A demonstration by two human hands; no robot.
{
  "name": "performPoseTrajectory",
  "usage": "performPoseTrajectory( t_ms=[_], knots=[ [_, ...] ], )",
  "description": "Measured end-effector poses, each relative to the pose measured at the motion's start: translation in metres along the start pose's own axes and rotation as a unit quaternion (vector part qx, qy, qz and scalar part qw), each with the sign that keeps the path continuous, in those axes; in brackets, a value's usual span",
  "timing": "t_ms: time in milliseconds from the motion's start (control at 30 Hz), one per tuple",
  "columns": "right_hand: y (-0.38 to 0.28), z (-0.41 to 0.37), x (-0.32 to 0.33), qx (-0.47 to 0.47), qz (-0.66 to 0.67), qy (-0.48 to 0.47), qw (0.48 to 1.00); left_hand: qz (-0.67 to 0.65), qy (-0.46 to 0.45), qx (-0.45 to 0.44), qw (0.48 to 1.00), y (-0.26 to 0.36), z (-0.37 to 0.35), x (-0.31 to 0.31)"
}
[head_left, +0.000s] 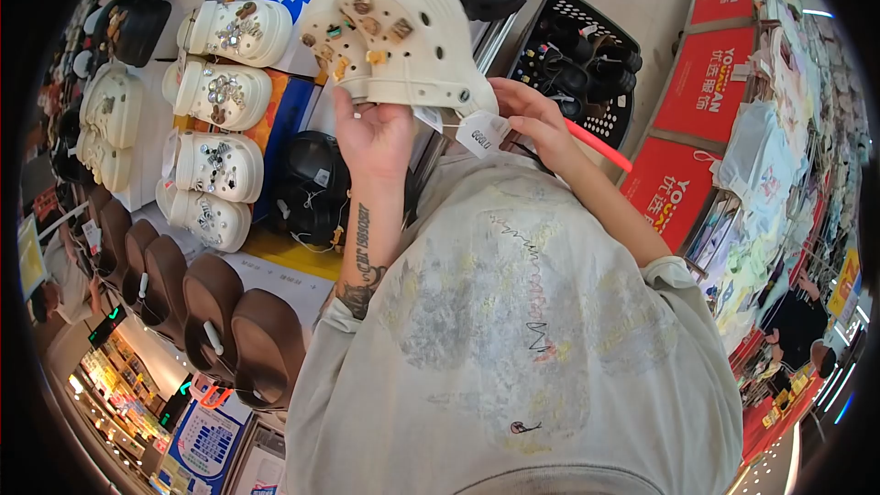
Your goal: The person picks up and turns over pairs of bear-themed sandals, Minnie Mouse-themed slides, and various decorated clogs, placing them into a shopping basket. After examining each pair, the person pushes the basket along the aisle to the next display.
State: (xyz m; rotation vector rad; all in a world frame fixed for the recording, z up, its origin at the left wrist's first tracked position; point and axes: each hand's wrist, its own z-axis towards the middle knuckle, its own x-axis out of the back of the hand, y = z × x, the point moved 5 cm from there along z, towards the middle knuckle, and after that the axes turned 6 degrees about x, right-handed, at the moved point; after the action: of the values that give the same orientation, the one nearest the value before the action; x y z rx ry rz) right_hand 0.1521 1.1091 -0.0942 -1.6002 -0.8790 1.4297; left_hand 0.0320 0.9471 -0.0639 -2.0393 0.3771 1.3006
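My left hand [371,133], on a tattooed forearm, grips a cream clog [399,32] from below and holds it up in front of my grey shirt. The clog carries several small charms on its top. A white tag [481,133] hangs on a string from its heel strap. My right hand [536,119] is at the heel end, fingers against the strap and tag. A thin pink stick [600,147] juts out of that hand along my forearm.
A display wall at the left carries white clogs with charms [225,32], black clogs [312,188] and a row of brown clogs [211,312]. A black basket [616,128] with dark shoes stands behind my hands. Red signs [706,82] and hanging clothes [761,165] fill the right.
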Motion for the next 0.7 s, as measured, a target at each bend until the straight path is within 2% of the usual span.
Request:
performPoseTrajectory(
  t_ms=[33,67,100,133,167,233,300,400,567,633,700],
  knots=[
    [0.001,-0.001,0.001,-0.015,0.018,0.006,1.000,-0.001,-0.003,-0.003,1.000,-0.008,0.000,-0.002],
    [-0.001,-0.001,0.001,-0.015,0.016,0.000,1.000,0.088,0.051,-0.026,0.995,-0.016,-0.001,0.000],
    [-0.003,-0.002,0.005,-0.007,-0.006,0.032,0.999,0.175,0.106,-0.050,0.978,-0.020,-0.002,0.003],
    [-0.005,-0.001,0.009,0.001,-0.027,0.064,0.998,0.153,0.067,-0.015,0.986,-0.026,-0.002,0.004],
    [-0.005,-0.001,0.011,-0.001,-0.027,0.058,0.998,0.152,0.065,-0.021,0.986,-0.029,-0.003,0.003],
    [-0.017,0.002,0.017,0.079,-0.050,0.108,0.990,0.215,0.112,0.008,0.970,-0.040,-0.003,0.006],
    [-0.029,0.004,0.011,0.110,-0.020,0.098,0.989,0.242,0.091,0.021,0.966,-0.050,-0.004,0.004],
    [-0.051,0.007,0.013,0.194,-0.118,0.155,0.962,0.331,0.162,0.013,0.930,-0.062,-0.010,0.006],
    [-0.055,0.003,0.025,0.161,-0.163,0.157,0.961,0.438,0.152,-0.024,0.886,-0.067,-0.014,0.007],
    [-0.052,0.001,0.024,0.145,-0.128,0.160,0.968,0.461,0.149,-0.033,0.874,-0.068,-0.013,0.005],
    [-0.051,0.000,0.022,0.141,-0.129,0.163,0.968,0.516,0.163,-0.060,0.839,-0.064,-0.013,0.004]
  ],
)
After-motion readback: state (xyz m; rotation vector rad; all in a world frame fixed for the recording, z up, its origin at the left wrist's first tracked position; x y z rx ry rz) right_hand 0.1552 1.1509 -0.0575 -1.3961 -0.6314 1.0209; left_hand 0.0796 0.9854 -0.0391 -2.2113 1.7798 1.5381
